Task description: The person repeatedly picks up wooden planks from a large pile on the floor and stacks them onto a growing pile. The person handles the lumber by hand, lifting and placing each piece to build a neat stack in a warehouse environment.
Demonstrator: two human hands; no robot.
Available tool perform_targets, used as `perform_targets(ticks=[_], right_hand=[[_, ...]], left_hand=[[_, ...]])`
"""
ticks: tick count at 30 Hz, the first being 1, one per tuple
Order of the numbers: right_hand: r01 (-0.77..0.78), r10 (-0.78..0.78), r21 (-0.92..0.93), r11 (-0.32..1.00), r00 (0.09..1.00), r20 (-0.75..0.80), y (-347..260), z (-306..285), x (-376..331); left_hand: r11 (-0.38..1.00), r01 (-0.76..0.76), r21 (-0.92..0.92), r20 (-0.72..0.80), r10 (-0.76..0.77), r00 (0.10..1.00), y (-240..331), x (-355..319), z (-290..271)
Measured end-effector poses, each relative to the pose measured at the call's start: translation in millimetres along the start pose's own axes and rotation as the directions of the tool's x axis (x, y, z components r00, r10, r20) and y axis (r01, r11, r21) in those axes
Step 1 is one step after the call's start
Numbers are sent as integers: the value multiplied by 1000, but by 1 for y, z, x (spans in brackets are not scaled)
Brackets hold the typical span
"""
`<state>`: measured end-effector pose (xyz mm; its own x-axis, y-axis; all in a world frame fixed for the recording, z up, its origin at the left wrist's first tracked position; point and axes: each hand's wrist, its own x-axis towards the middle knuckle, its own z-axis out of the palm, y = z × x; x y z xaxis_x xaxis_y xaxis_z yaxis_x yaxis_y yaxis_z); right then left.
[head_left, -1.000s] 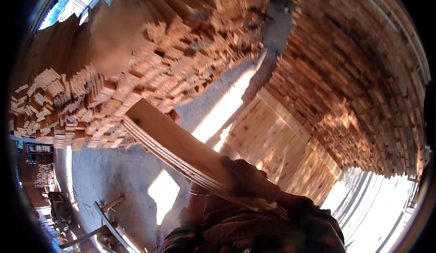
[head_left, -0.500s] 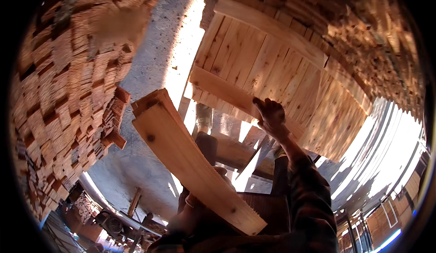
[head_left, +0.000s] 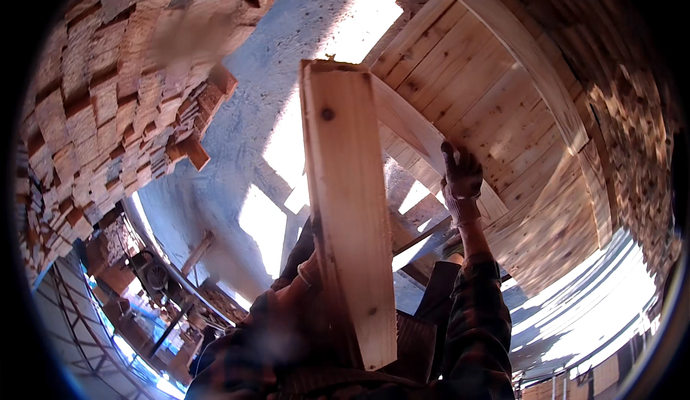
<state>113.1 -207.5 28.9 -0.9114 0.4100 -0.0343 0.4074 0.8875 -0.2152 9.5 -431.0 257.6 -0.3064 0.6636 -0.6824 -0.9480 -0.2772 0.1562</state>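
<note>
A bundle of pale wooden planks [head_left: 348, 206] rises nearly upright in the middle of the view, its lower end against my body. My left hand [head_left: 307, 272] shows only partly behind the bundle's left edge and grips it from beneath. My right hand [head_left: 460, 177], in a grey work glove, stretches forward on a plaid sleeve. It closes on the edge of a single loose plank [head_left: 410, 127] that lies slantwise across a flat layer of boards [head_left: 489, 76].
Tall stacks of cut timber [head_left: 100, 112] stand at the left, and another stack [head_left: 625, 91] at the right. Between them lies a sunlit concrete floor [head_left: 287, 62]. A pallet frame [head_left: 417, 235] sits below the boards. Machinery and scrap [head_left: 151, 270] lie at the lower left.
The carried bundle has swung from slanting up-left to nearly upright. The view has turned toward the board layer. My right hand stays on the loose plank.
</note>
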Motion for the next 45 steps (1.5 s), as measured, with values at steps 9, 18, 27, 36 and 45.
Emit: perform_targets(ticks=[9, 18, 27, 36, 45], right_hand=[[-483, -84, 805, -346, 870, 486, -31, -149, -1], [-439, 402, 898, 4, 823, 401, 46, -93, 18], [-573, 433, 814, -99, 711, 554, 166, -75, -60], [-827, 738, 258, 500, 563, 373, 322, -150, -282], [-657, 687, -216, 722, 718, 114, 414, -128, -315]], left_hand=[[512, -266, 817, 34, 417, 908, -44, 150, 44], [32, -82, 996, 51, 546, 836, -85, 225, 62], [-265, 80, 961, 97, 593, 799, -120, 273, 73], [-382, -379, 843, 526, 443, 726, -117, 264, -29], [-473, -195, 859, 472, 585, 660, -133, 279, 48]])
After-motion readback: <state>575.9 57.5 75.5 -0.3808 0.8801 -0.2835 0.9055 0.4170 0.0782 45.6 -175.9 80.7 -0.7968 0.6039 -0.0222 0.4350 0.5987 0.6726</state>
